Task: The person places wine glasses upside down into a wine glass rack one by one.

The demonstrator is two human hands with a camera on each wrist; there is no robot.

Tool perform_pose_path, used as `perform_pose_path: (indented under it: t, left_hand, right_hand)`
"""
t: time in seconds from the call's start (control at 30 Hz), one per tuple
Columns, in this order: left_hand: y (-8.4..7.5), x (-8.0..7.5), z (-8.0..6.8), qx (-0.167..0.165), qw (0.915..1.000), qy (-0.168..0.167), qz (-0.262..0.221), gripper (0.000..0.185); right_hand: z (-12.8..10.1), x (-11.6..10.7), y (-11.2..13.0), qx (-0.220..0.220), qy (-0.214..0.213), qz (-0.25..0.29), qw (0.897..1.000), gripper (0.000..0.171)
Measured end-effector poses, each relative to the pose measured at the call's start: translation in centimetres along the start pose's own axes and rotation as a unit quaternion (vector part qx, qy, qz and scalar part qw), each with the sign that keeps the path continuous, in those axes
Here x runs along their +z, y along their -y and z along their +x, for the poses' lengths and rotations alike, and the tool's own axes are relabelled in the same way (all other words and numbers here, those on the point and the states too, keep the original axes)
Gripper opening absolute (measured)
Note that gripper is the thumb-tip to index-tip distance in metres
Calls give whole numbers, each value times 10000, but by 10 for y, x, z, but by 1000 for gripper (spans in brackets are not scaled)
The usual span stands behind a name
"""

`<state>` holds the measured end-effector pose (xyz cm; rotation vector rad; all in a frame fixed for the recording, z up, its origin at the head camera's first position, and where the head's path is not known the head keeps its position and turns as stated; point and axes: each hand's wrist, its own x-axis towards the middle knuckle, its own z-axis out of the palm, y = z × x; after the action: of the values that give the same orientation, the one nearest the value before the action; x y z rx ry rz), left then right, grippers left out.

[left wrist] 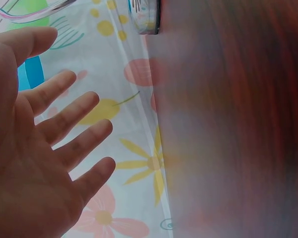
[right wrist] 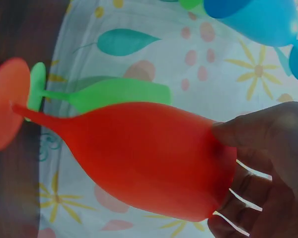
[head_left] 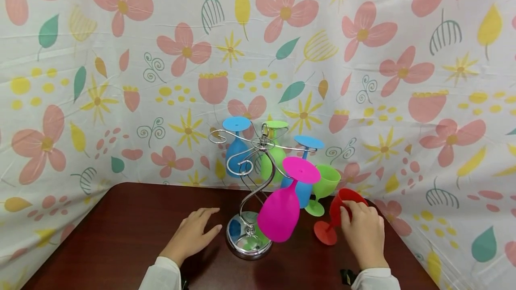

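Brown table (head_left: 121,236): right hand (head_left: 364,232) around red goblet (head_left: 342,205)

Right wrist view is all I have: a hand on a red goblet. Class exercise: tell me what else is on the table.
Observer: The red goblet stands upright on the table, beside an upright green goblet.
Operator: Is anything hanging?
Observer: Yes, a chrome rack holds a pink goblet upside down, among others.
Operator: And the left hand?
Observer: The left hand rests flat on the table, fingers straight, beside the rack's base.
Operator: And the right?
Observer: The right hand grips the red goblet's bowl.
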<state>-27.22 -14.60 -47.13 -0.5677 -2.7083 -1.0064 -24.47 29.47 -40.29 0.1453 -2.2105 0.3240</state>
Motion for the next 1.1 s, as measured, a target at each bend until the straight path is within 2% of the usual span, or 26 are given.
perform_pose_path:
  t: [0.07, 0.17, 0.27, 0.37, 0.43, 0.47, 0.53, 0.6, 0.7, 0.87, 0.97, 1.03, 1.1]
  left_hand:
    - [3, 1, 0, 119, 9999, -77, 63, 53]
    - [3, -1, 1, 130, 9999, -97, 49, 52]
    - [-1, -5, 0, -37, 10000, -11, -43, 52]
    - [-5, -9, -1, -114, 9999, 15, -86, 52]
    - [-6, -10, -1, -83, 9999, -14, -83, 51]
    - [-6, -10, -1, -24, 10000, -46, -33, 51]
    - [-7, -11, -1, 16, 9999, -79, -64, 50]
    - [-7, -11, -1, 30, 9999, -67, -73, 50]
    - [-9, -12, -2, -54, 9999, 16, -153, 49]
    - [-13, -17, -3, -49, 9996, 95, -250, 45]
    - [-16, -19, -3, 165, 9994, 152, -277, 39]
    - [-17, -20, -2, 384, 9986, 223, -293, 36]
    - [-19, -23, -1, 610, 9968, 336, -398, 35]
  right_hand:
    - [2, -5, 1, 20, 200, 122, 9997, 14]
    - [6, -14, 3, 170, 778, 415, 9960, 14]
    - [9, -21, 4, 448, 1533, 813, 9838, 17]
    - [10, -25, 3, 901, 2357, 1312, 9587, 20]
    - [10, -26, 0, 1129, 2814, 1697, 9377, 21]
    - [9, -25, -2, 1256, 3029, 1963, 9241, 21]
    - [7, -22, -7, 1375, 3423, 2648, 8909, 23]
    - [4, -16, -13, 1368, 3792, 3401, 8496, 28]
    - [1, -5, -21, 1245, 4323, 4452, 7742, 34]
    - [-7, 12, -27, 1028, 4965, 5544, 6599, 32]
    - [-15, 24, -25, 979, 5221, 6131, 5847, 28]
    - [-21, 33, -22, 898, 5344, 6503, 5324, 32]
    - [-26, 42, -17, 787, 5399, 6834, 4851, 38]
